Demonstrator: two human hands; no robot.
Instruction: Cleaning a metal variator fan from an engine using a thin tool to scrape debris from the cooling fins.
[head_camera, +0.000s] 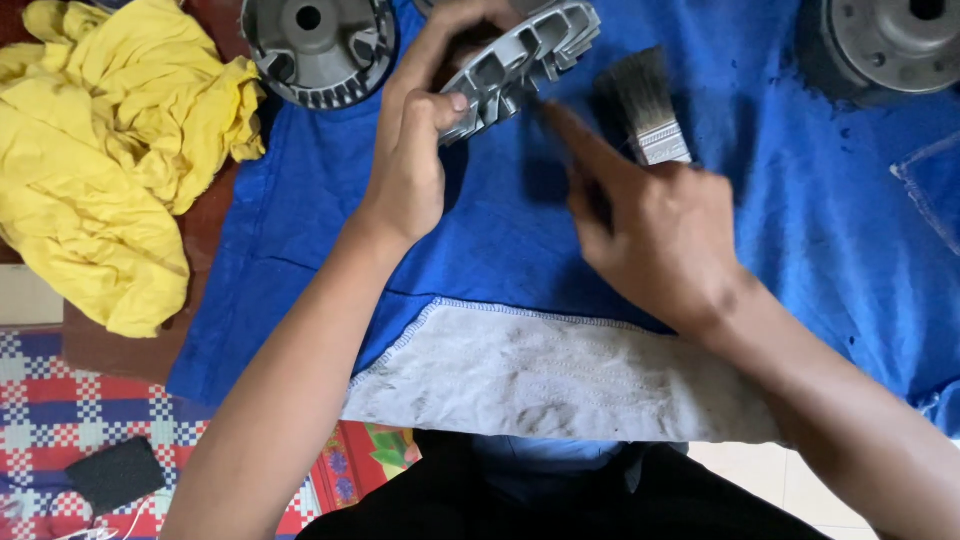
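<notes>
My left hand (415, 140) grips a grey finned metal disc (520, 65), tilted on edge above a blue cloth (800, 230). My right hand (655, 235) holds a flat paintbrush (645, 110) with dark bristles and a metal ferrule; its forefinger points toward the disc. The bristles stand just right of the disc's fins, close to touching. The brush handle is hidden inside my right hand.
A round grey metal part (320, 45) lies at the top left of the blue cloth, another (890, 40) at the top right. A crumpled yellow rag (100, 150) lies left. A dirty white cloth (540, 375) lies near me. A dark sponge (115, 473) rests on a checked mat.
</notes>
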